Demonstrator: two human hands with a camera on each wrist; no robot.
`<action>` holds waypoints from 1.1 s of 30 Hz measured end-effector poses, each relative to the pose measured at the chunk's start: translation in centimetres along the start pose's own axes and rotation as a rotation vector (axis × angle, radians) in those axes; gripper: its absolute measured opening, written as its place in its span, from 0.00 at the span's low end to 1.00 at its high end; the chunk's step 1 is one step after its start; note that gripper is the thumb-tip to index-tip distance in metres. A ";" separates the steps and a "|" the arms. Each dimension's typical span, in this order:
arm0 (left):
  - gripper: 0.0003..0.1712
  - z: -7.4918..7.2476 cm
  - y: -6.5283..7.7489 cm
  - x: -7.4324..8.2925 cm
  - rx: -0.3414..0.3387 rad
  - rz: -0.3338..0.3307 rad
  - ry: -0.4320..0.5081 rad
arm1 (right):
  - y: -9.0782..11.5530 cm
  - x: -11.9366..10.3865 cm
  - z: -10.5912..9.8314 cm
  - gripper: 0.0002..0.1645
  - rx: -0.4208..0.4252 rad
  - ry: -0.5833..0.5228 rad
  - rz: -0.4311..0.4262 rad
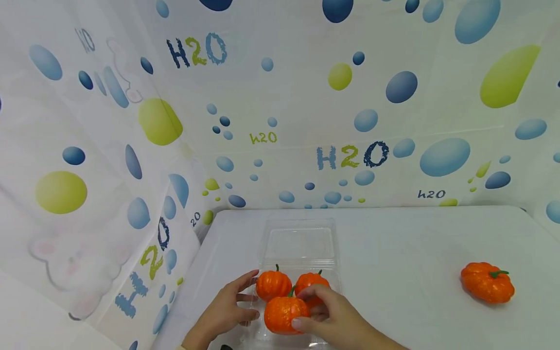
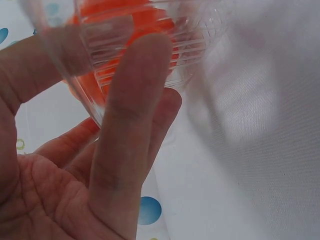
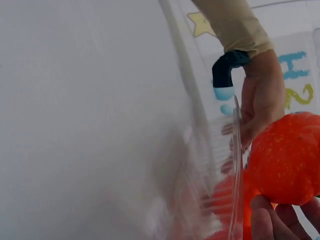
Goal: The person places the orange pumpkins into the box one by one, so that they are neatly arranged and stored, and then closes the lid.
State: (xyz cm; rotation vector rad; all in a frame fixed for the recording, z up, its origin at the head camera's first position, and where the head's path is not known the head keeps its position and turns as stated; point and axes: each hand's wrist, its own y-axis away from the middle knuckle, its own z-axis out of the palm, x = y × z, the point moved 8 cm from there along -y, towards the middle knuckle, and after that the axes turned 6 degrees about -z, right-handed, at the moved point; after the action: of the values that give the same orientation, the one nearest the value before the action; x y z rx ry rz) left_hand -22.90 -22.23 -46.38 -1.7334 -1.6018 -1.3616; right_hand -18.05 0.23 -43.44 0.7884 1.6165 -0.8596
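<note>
A clear plastic hinged box [image 1: 330,287] lies with its lid [image 1: 297,240] folded back away from me. Two small orange pumpkins sit in its base: a left pumpkin [image 1: 273,285] and a right pumpkin [image 1: 310,279], partly hidden behind my right hand. My right hand [image 1: 334,313] pinches a third, nearer pumpkin [image 1: 285,316] with thumb and fingers; in the right wrist view this held pumpkin [image 3: 287,160] stands higher than the box rim. My left hand [image 1: 229,304] is at the box's left side, fingers spread, its thumb [image 2: 132,95] overlapping the ridged plastic wall in the left wrist view.
Another orange pumpkin [image 1: 487,283] lies on its side at the right of the white table [image 1: 393,272]. A printed curtain [image 1: 297,97] with blue and green spots hangs behind the table and along its left side. A small dark object [image 1: 226,347] shows at the front edge.
</note>
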 end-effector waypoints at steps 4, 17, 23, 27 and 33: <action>0.54 0.0 0.0 0.0 -0.003 -0.003 0.007 | -0.3 0.2 0.9 0.26 -0.013 0.033 0.013; 0.53 0.0 -0.1 -0.2 -0.004 -0.010 0.010 | -0.9 1.4 1.7 0.30 -0.011 0.255 0.056; 0.53 0.1 -0.1 0.0 -0.009 0.006 0.005 | -1.2 2.3 1.9 0.30 -0.020 0.280 0.076; 0.52 0.0 -0.1 0.0 -0.011 0.009 0.004 | -1.3 2.5 2.1 0.31 -0.026 0.289 0.094; 0.51 0.0 0.0 0.0 -0.009 0.010 0.006 | -1.6 2.3 2.5 0.28 -0.031 0.322 0.077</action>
State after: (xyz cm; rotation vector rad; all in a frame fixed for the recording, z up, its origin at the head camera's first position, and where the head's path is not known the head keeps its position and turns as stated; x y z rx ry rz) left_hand -22.90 -22.24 -46.42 -1.7388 -1.5845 -1.3696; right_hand -18.61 -2.58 -45.90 0.9990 1.8617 -0.6753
